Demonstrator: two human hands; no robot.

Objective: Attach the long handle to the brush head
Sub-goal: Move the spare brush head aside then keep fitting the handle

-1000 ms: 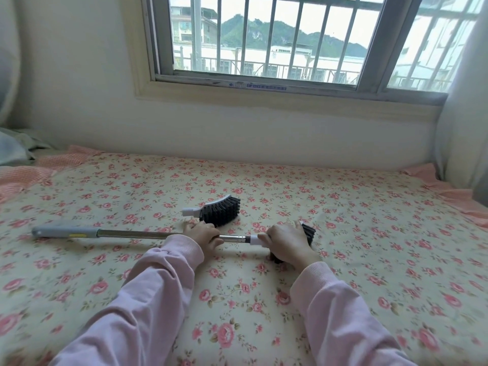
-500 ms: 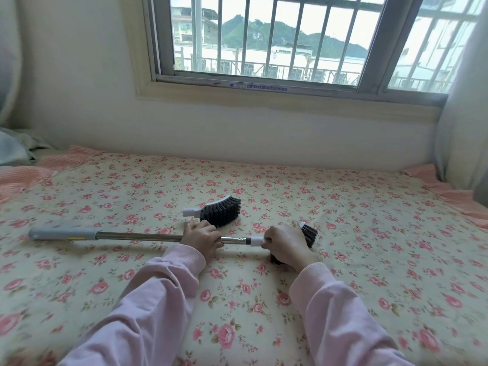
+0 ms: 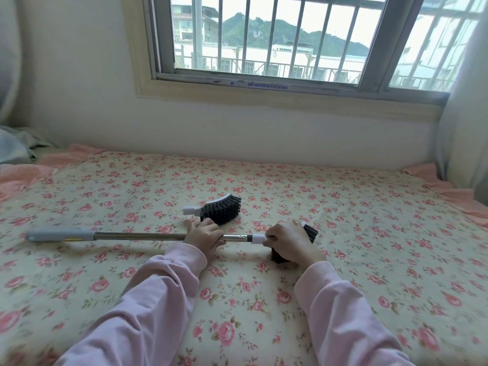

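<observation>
Centrally, on a flowered bedsheet (image 3: 369,233), one long handle (image 3: 137,236) is laid out level, its grey grip end pointing left and its metal shaft running right. The shaft is gripped near its right end by the left hand (image 3: 204,235), with the fingers curled over it from above. One brush head (image 3: 311,231) with dark bristles is clasped in the right hand (image 3: 289,240). The fingers are wrapped round its body, so most of it is hidden; bristles are seen past the knuckles and beneath the palm. The white neck of this brush head is met end to end by the metal tip of the handle, between the two hands. Whether the joint is locked cannot be told. A second brush head (image 3: 220,210), white-backed with dark bristles, is lying on the sheet just behind the left hand. Both forearms are covered by pale pink sleeves (image 3: 163,286). A barred window (image 3: 264,84) is set in the wall beyond the bed.
</observation>
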